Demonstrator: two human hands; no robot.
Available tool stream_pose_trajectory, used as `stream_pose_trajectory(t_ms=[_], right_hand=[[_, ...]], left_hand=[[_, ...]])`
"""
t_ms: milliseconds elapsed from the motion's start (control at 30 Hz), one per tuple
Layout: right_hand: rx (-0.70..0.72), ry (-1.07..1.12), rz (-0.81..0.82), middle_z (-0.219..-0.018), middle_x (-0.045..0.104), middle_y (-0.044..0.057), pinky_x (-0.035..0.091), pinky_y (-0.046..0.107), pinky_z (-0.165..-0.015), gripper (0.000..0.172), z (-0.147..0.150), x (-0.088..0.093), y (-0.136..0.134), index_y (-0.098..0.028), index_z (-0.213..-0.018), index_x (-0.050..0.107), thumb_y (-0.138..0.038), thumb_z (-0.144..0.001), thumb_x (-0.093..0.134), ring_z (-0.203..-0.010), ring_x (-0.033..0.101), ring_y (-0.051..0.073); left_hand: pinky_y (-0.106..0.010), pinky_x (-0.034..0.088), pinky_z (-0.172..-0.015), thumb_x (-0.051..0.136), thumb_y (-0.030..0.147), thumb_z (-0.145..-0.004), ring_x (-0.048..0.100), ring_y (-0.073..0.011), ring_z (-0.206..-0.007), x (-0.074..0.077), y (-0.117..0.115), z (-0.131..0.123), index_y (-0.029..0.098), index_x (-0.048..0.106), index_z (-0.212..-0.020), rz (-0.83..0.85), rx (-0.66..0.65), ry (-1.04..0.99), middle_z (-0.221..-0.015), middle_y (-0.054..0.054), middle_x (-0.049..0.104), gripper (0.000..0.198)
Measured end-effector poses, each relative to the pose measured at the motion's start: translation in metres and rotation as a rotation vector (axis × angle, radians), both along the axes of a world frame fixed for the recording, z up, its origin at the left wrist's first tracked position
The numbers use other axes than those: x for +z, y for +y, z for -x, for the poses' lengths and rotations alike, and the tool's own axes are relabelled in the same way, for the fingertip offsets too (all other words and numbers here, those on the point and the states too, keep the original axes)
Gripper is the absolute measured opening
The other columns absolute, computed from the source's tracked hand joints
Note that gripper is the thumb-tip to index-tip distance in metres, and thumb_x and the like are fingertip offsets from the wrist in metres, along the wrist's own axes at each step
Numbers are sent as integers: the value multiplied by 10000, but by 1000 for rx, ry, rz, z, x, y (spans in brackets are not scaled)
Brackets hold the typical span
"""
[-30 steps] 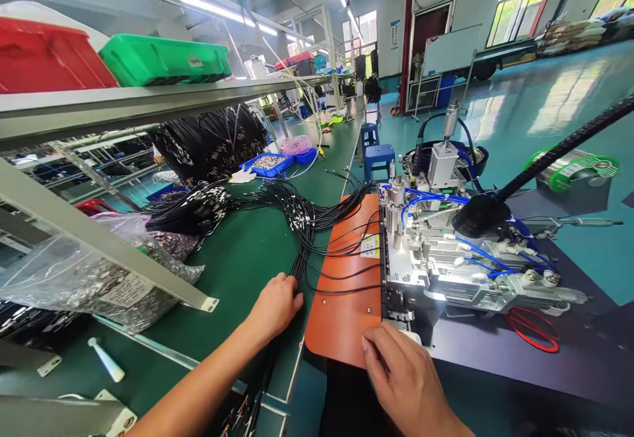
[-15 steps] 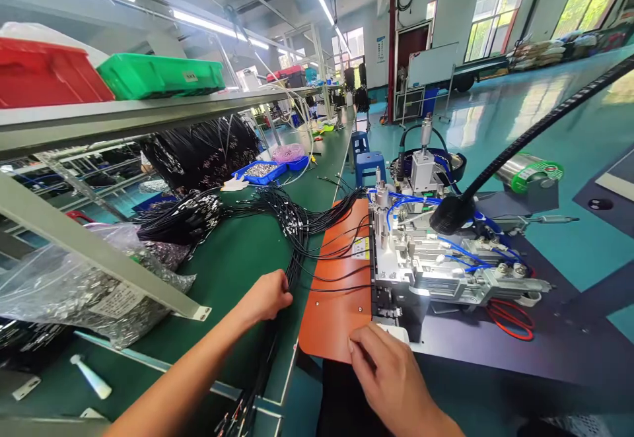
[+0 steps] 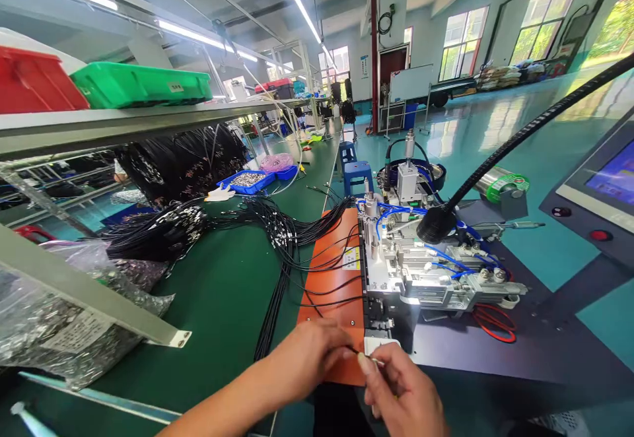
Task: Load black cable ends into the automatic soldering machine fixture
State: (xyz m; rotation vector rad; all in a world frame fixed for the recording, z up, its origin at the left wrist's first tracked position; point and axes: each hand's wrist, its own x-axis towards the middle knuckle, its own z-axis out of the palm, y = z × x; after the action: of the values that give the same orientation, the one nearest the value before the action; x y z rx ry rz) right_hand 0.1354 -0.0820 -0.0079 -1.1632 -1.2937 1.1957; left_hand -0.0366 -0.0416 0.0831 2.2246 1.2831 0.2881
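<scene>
Over the front of the orange plate (image 3: pixel 310 335), my left hand (image 3: pixel 317 358) pinches a thin black cable (image 3: pixel 353 350). Its fingertips are almost touching those of my right hand (image 3: pixel 403 387), which is closed on the same cable near its end. A small pale tip pokes out between the right thumb and fingers; its detail is too small to make out. Just beyond my hands stands the machine (image 3: pixel 396 272), with metal cylinders and blue air tubes. Several black cables run across the orange plate to its left side. A bundle of black cables (image 3: pixel 275 305) lies left of the plate.
A black flexible lamp neck (image 3: pixel 515 136) arches over the machine from the right. A screen panel (image 3: pixel 611 173) stands at far right. At left are a plastic bag of metal parts (image 3: pixel 84 331), a slanted shelf post (image 3: pixel 99 292) and a blue tray (image 3: pixel 247 181).
My left hand has moved right from the cable bundle to meet my right hand. A black cable is now held between them. The view has turned slightly right.
</scene>
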Motion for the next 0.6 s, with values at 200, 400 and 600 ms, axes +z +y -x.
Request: stream_pose_trajectory(t_ms=[200,400,600], right_hand=[[-86,-53,102,-568,521,-19,403,214,-455,401,-41,4,13,-203,-768,585,-597,-834,613,-506,483,129],[-155,-108,132,-730,598,9,455,238,-568,304,-65,11,13,-189,-849,609,-492,-866,630,-616,535,137],[-231,-66,198,-643,603,3,440,237,-511,367,-72,17,11,-175,-921,662,-530,-828,662,-555,543,137]], left_hand=[[-269,451,-747,507,252,-955,595,-179,-835,-19,30,-36,192,699,-1016,-237,-301,-30,-888,-68,650,210],[-210,426,-637,494,266,-975,610,-130,-718,-49,40,-48,174,685,-1031,-185,-226,-254,-786,-32,668,219],[-211,390,-607,471,268,-987,568,-114,-673,-56,38,-47,179,676,-1005,-204,-219,-317,-722,-18,625,224]])
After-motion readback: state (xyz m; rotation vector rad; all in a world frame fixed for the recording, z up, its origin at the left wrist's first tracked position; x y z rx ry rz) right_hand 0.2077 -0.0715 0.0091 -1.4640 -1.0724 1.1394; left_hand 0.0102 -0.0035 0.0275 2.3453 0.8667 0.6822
